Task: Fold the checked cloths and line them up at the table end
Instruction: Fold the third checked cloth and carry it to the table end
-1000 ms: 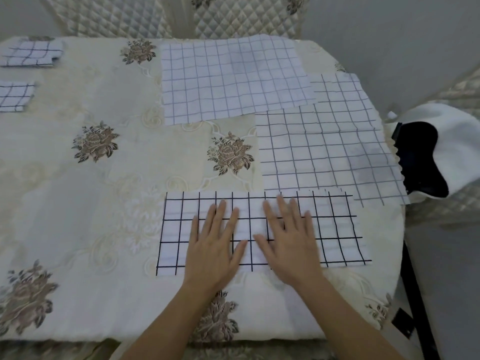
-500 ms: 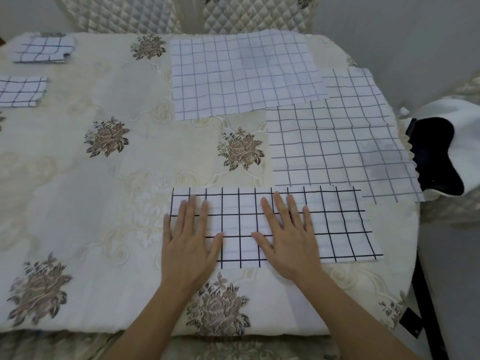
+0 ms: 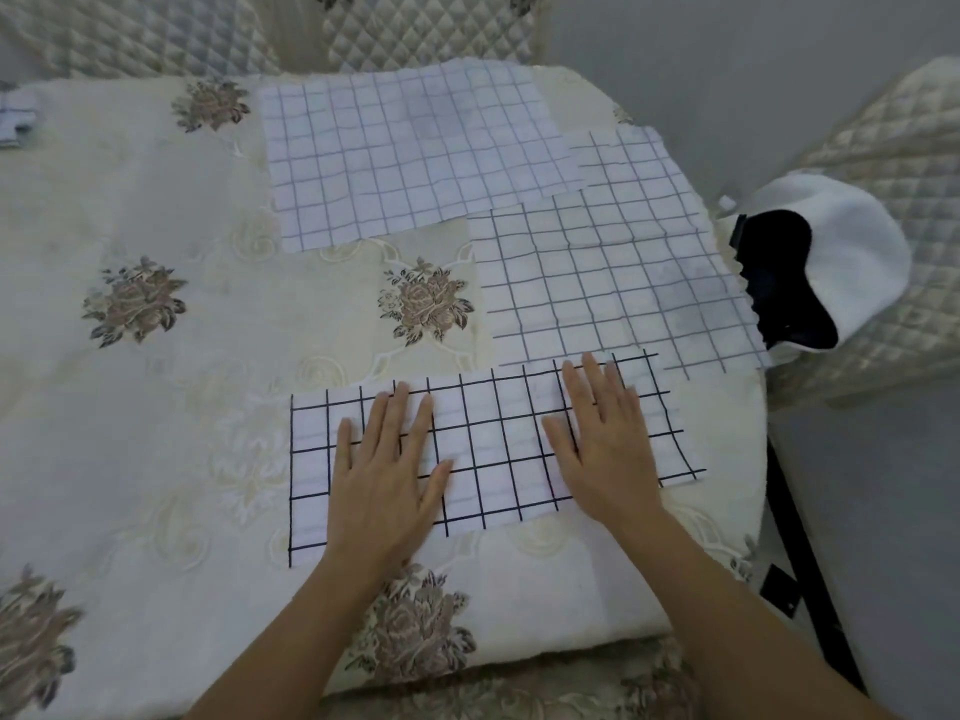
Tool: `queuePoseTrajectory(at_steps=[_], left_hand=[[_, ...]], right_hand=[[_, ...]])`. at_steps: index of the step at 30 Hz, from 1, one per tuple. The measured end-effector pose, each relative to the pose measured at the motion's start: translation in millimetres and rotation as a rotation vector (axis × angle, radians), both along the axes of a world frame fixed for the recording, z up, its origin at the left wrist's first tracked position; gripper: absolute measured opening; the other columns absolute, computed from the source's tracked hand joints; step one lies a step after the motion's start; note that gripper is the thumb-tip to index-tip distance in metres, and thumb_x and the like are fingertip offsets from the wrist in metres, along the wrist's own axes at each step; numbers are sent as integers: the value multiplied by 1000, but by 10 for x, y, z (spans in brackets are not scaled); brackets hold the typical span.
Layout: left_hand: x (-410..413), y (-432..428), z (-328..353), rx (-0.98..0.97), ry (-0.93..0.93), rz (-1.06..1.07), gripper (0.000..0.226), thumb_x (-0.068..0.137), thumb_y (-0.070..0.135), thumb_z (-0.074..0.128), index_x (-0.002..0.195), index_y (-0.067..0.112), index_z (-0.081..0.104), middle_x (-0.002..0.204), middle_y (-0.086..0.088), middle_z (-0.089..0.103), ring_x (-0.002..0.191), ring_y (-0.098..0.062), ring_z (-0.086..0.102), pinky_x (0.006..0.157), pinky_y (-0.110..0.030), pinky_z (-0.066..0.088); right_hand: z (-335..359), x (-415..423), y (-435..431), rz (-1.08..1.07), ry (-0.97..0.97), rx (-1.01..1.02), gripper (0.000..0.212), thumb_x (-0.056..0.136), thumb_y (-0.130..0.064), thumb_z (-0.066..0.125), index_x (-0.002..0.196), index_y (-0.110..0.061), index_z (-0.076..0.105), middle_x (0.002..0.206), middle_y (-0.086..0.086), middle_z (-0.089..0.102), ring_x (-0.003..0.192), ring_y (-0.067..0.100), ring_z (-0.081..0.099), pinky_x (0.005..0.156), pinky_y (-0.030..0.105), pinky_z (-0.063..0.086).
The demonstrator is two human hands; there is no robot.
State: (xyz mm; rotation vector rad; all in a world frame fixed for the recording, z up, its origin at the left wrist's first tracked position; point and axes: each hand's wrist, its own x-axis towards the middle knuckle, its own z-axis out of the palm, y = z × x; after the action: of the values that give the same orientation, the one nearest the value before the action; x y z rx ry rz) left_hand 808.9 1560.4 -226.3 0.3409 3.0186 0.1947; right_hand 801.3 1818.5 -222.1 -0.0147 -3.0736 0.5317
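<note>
The right hand (image 3: 608,439) has slid right; it and the left hand (image 3: 387,480) press the near checked cloth (image 3: 498,459), fingers straight.

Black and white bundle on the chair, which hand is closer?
Right. The right hand lies flat on the bold-checked cloth at its right part, nearer the bundle; the left hand lies on its left part, farther.

Two slender bare forearms end in a bare left hand (image 3: 384,475) and a bare right hand (image 3: 605,444).
</note>
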Motion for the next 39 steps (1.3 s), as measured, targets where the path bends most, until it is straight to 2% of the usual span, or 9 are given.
queuePoseTrajectory(at_steps=[6,9,20,23,25,28,30,33,39], left_hand=[[38,-31,-33,-15,-1,19,68,100,61,15,159,28,8,167,0,1,154,-20,3,122,-54,13],[20,-44,-41,-7,15,21,69,99,62,17,159,29,8,167,0,2,154,-20,2,122,-53,12],[7,27,55,8,-37,44,71,97,64,15,158,33,-2,167,2,-8,153,-18,-7,122,-55,4],[-158,373,298,16,57,-216,67,99,60,24,158,29,15,167,-1,6,154,-21,4,122,-55,6],[-329,706,439,36,61,-447,63,101,57,27,157,28,24,166,-2,15,153,-21,14,122,-55,12],[-626,1234,562,47,67,-749,58,100,54,38,149,25,40,160,-1,33,148,-22,29,120,-53,21],[-851,1568,621,36,64,-928,56,97,52,50,145,23,47,154,-2,44,142,-23,39,120,-50,25],[-1134,1958,688,-7,49,-1162,55,91,46,65,138,19,54,144,-5,54,132,-26,49,114,-46,33],[-1481,2425,695,-122,-91,-1347,56,86,39,73,135,19,56,138,-5,55,126,-25,50,105,-38,43]], right_hand=[[-58,105,514,-79,-146,170,77,96,-70,11,159,-27,-3,166,-1,-13,152,18,-17,124,47,3],[-74,93,546,-76,-128,214,77,96,-70,12,158,-28,-4,166,-1,-13,152,18,-15,124,45,2],[23,41,588,-24,-201,100,76,93,-72,3,155,-33,-17,163,-4,-24,150,16,-23,124,44,-4],[216,122,750,-115,-88,6,69,99,-61,17,159,-30,0,166,-3,-3,153,20,-4,124,42,2],[318,220,865,-202,-33,-23,66,99,-49,31,157,-20,20,163,7,23,150,28,19,122,47,19],[431,372,1017,-308,80,-10,55,93,-34,50,139,-5,50,132,18,57,120,37,55,95,51,49],[467,457,1081,-367,84,16,45,92,-29,60,130,-5,58,116,16,62,103,36,60,80,48,53],[454,511,1084,-382,59,3,36,88,-32,61,115,-9,65,101,11,63,88,33,61,70,44,54],[443,320,1037,-432,-104,-90,37,91,-38,63,118,-13,63,108,7,59,97,26,55,75,39,50]])
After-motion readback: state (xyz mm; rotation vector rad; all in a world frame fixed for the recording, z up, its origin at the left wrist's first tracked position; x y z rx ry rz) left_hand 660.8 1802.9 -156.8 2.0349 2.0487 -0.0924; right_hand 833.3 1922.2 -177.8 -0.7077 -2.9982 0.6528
